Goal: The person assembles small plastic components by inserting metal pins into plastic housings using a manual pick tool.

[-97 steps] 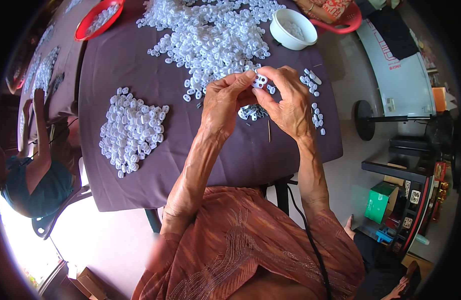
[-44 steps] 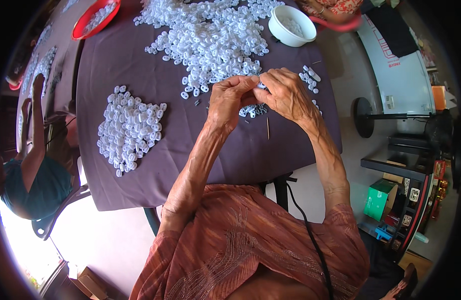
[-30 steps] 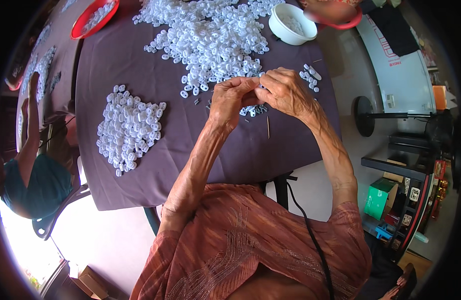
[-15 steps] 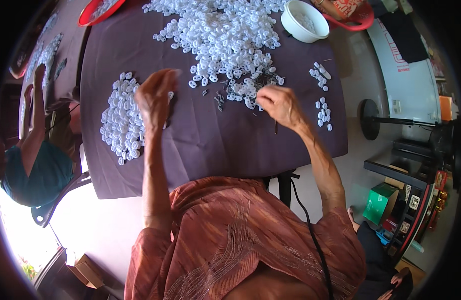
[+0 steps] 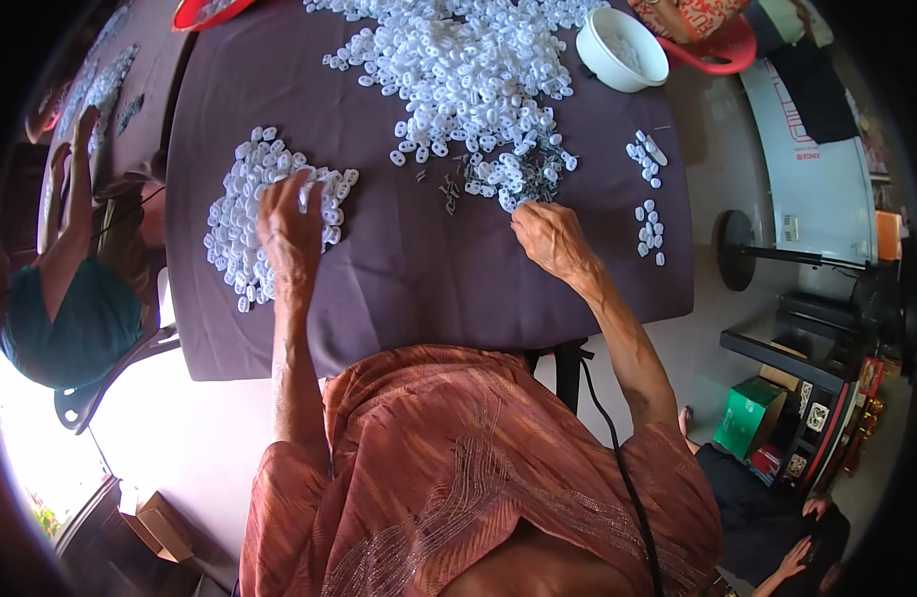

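Our left hand point(image 5: 291, 234) has swung away from the right since a second ago, when the two met at the near edge of the big heap of two-holed white oval plastic pieces point(image 5: 468, 75); it is now over the side pile point(image 5: 241, 214), which lies left of that heap and nearer to us. Its fingers are loosely curled with a small gap at the thumb, where white shows, though we cannot tell whether that is a held piece or the pile behind. Our right hand point(image 5: 551, 239) has dropped a little and sits just below the heap's near end, half closed, knuckles up, fingertips tucked down; we cannot tell whether they have hold of anything. Beside those fingertips, at the heap's near edge, a few white ovals point(image 5: 493, 177) mix with small dark grey bits point(image 5: 548, 171), too small to make out. Right of the heap we see two little groups of white ovals, one farther point(image 5: 644, 159) and one nearer point(image 5: 649, 231). Beside the heap's far right side stands a white bowl point(image 5: 617, 86), and all of this rests on a brown tablecloth point(image 5: 408, 289).
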Tool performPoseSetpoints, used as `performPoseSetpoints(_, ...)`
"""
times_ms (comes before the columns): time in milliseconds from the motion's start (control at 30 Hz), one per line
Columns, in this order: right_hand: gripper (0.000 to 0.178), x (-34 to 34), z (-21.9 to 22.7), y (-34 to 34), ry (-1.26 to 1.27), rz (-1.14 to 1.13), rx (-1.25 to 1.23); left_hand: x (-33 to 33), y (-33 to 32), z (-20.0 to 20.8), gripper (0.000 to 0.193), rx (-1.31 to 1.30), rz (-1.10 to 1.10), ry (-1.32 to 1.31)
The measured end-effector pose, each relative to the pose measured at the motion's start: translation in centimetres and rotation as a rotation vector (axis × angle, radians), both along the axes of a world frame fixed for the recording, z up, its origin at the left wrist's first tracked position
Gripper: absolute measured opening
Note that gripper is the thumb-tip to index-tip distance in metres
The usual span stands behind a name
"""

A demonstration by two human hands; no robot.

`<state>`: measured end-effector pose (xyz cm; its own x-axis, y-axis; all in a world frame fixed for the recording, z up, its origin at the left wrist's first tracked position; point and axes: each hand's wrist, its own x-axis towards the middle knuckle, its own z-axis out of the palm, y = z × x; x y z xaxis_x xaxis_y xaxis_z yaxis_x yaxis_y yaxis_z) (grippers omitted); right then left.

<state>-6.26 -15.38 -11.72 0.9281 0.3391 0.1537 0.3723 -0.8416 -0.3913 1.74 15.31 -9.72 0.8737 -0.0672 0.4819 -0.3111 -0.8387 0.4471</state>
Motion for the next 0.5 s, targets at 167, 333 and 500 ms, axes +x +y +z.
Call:
performPoseSetpoints(167, 0.009, 0.4, 2.0, 0.8, -0.037, 0.055, 0.09, -2.8, -7.7, 0.6, 0.017, -0.585, -0.343, 0.575)
performPoseSetpoints(333, 0.011, 0.2, 5.2, 2.0, -0.116, 0.138, 0.105, -3.9, -11.6, 0.2, 0.024, -0.974, -0.626, 1.204)
performPoseSetpoints(500, 0.011, -0.2, 5.6, 2.1, -0.121, 0.118, 0.239, -3.6, -11.3, 0.2, 0.023, -1.121, -0.67, 1.335)
